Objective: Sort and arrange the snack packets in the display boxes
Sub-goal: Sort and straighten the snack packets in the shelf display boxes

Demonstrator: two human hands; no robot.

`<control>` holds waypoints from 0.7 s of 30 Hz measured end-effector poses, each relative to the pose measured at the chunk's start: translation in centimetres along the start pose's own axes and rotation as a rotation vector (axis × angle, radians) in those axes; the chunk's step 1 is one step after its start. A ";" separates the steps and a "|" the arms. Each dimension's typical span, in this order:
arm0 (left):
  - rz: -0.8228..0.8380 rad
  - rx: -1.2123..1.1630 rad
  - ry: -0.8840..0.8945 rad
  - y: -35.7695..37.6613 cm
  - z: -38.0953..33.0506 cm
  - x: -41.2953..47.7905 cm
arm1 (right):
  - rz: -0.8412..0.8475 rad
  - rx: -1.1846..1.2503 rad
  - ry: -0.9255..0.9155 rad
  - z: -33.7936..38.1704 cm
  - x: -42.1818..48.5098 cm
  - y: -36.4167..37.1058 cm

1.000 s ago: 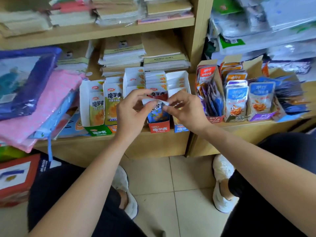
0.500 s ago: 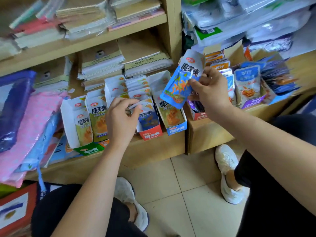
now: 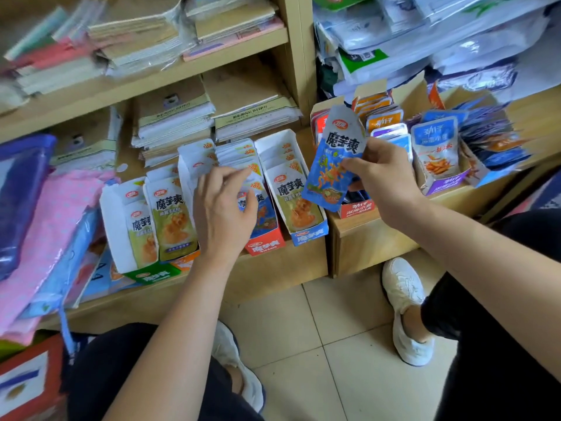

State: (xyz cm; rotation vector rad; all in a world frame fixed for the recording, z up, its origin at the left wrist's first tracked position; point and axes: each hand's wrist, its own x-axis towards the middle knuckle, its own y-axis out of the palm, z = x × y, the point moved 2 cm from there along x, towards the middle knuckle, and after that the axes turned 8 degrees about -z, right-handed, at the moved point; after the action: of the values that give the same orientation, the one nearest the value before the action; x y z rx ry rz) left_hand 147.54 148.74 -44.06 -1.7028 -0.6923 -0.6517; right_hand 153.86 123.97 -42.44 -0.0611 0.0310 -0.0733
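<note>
Holding the blue packet (image 3: 332, 165) upright between thumb and curled fingers, the right hand (image 3: 384, 180) hovered just right of the blue-fronted box (image 3: 311, 235). The left hand (image 3: 223, 211) curled its fingers over the stacked packets (image 3: 267, 208) in the red-fronted box (image 3: 265, 246); a pinch could not be confirmed. Those matched in colour, so label-forward insertion into that row appeared correct.

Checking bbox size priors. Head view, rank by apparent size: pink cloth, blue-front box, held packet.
1. pink cloth
2. blue-front box
3. held packet
The packet looks close to the box in size and is lifted nearer the camera, so 2 and 3 are unsure.
</note>
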 end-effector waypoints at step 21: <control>-0.309 -0.665 -0.331 -6.9 -1.0 0.7 | 0.095 -0.017 -0.072 1.0 -0.8 1.4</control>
State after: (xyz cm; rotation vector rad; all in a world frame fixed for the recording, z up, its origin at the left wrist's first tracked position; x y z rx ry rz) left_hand 142.87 149.23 -38.84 -2.3759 -1.0657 -0.8913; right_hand 153.18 125.45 -41.49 -0.0795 -0.0374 0.0238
